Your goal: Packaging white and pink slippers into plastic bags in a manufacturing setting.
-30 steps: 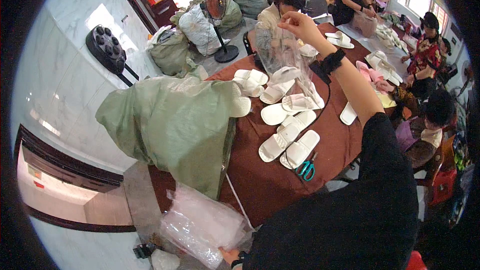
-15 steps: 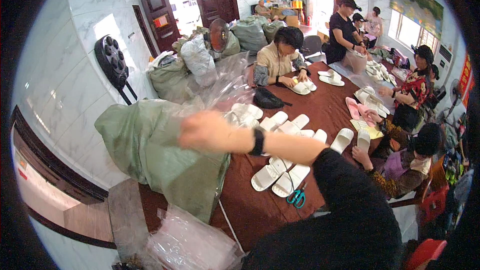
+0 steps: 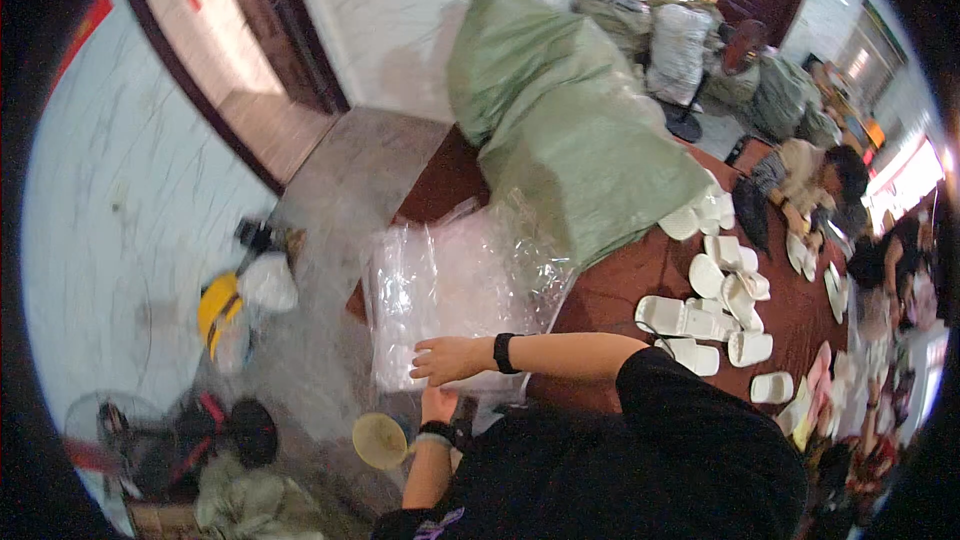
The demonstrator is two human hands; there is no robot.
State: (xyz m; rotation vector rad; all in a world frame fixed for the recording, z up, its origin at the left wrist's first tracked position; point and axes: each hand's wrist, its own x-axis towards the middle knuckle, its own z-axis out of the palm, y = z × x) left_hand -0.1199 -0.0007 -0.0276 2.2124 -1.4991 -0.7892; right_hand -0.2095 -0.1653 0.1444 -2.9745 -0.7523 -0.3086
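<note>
Bags of clear plastic [image 3: 440, 275] lie stacked on a corner of a brown-covered table [image 3: 600, 312], under a worker's right hand [image 3: 452, 360], which half a second earlier was raised across the green sack [image 3: 590, 155]; both hands are now at the bags, well apart from the white slide slippers [image 3: 708, 322]. Right fingers bend over the near edge while the left hand [image 3: 438, 404] sits just below (whether either grips cannot be told); a purple print [image 3: 440, 523] on the black shirt [image 3: 640, 460] is too small to read

Brown table [image 3: 592, 310] — clear plastic [image 3: 440, 285], slippers [image 3: 660, 316], sack [image 3: 570, 115]
</note>
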